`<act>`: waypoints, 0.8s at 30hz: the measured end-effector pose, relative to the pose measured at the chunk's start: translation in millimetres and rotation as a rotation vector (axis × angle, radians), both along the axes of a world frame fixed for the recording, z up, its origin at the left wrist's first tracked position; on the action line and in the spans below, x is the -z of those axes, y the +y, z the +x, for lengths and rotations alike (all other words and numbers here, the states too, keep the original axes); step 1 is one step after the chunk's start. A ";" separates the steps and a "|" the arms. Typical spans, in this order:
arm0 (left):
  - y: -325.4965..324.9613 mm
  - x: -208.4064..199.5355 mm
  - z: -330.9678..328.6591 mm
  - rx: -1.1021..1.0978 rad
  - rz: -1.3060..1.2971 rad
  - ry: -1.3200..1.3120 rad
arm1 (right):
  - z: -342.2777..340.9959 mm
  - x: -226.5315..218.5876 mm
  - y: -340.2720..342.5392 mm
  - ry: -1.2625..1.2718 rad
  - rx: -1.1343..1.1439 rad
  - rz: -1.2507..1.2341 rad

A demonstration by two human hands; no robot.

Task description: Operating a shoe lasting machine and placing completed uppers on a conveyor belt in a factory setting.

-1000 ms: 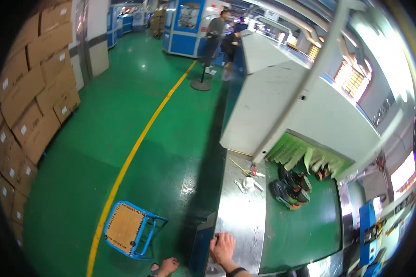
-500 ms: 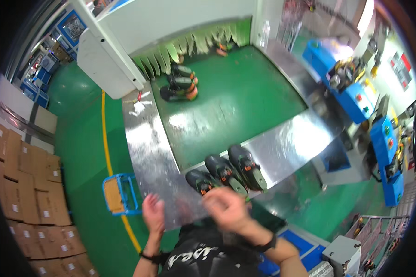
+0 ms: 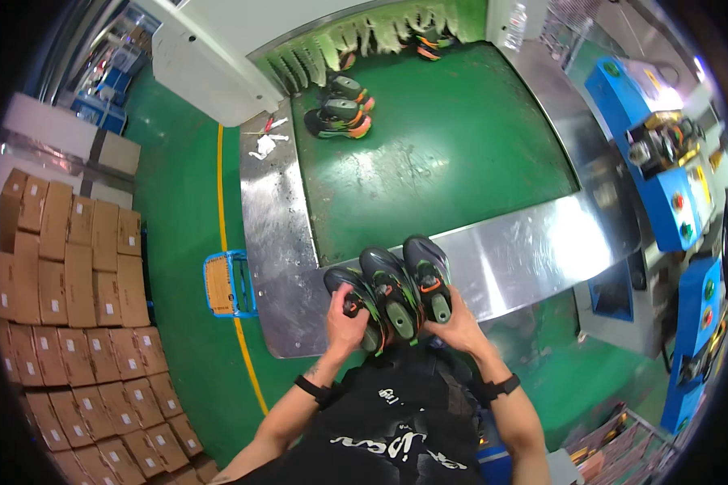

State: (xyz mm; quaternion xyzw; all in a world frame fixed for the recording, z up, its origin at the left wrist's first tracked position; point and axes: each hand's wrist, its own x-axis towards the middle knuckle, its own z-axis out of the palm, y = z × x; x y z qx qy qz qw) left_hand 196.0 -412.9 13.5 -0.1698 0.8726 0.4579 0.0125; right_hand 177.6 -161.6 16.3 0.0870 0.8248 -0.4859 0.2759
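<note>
Three dark shoes with orange and green trim sit side by side at the near metal edge, toes pointing away from me. Grey-green shoe lasts fill their openings. My left hand (image 3: 345,323) is closed around the heel end of the left shoe (image 3: 343,280). At the other end of the row, my right hand (image 3: 458,325) grips the right shoe (image 3: 425,257) from its outer side. Between them, the middle shoe (image 3: 383,267) is pressed close to both neighbours. The undersides of the shoes and some of my fingertips are hidden.
More shoes (image 3: 340,113) rest on the green conveyor belt (image 3: 437,162), near a fringed curtain (image 3: 356,40). A metal frame (image 3: 534,242) borders the belt. Scraps (image 3: 265,145) lie on its left side. A blue stool (image 3: 228,283) and stacked cartons (image 3: 77,291) stand left; blue machines (image 3: 671,194) stand right.
Both hands have come down from the air onto the outer shoes of the row and taken hold of them. The three shoes now sit closer together, and the whole view has shifted.
</note>
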 end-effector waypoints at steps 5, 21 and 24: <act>6.6 19.9 2.4 -0.079 0.009 0.216 | -2.3 -3.9 -0.2 0.300 -0.227 0.144; 34.3 -41.7 -144.2 -0.006 -0.236 0.277 | -120.9 7.6 95.1 -0.257 -0.380 -0.321; 17.3 12.1 -230.4 0.117 -0.404 0.196 | -204.1 -9.8 81.3 -0.093 -0.369 -0.260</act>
